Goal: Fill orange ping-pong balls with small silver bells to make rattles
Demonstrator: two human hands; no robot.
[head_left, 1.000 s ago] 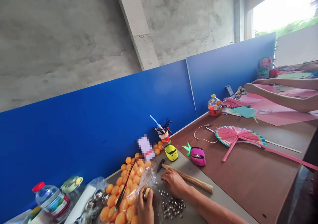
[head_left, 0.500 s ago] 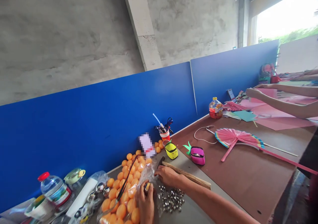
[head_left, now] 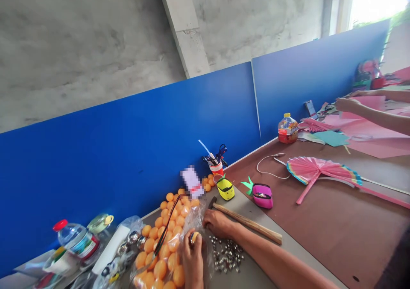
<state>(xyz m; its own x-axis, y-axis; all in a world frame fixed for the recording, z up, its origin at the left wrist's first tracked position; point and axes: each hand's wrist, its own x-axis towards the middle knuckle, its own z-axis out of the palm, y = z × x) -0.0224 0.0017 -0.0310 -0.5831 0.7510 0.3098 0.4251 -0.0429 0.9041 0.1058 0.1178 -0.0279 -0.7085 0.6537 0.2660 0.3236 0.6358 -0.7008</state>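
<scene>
My left hand [head_left: 192,261] is closed in a pinch on a small orange ball [head_left: 194,237], held over a clear plastic bag [head_left: 192,218] of orange balls [head_left: 163,248]. My right hand [head_left: 218,223] rests with curled fingers at the edge of that bag. It sits just under the wooden handle of a hammer [head_left: 256,226], whose dark head lies beside my knuckles. Whether those fingers grip anything is hidden. A heap of small shiny metal pieces [head_left: 228,257] lies under my right wrist.
A blue divider [head_left: 134,144] backs the bench. A water bottle [head_left: 78,241] stands at the left. A cup of scissors [head_left: 217,166], a yellow case [head_left: 226,189] and a pink case [head_left: 262,195] sit behind the hammer. A pink paper fan [head_left: 320,171] lies right, where another person's arms [head_left: 368,112] reach over pink sheets.
My right hand has slid left from the metal pieces up to the bag's edge by the hammer head. My left hand keeps its pinch on the ball. The view shifted slightly.
</scene>
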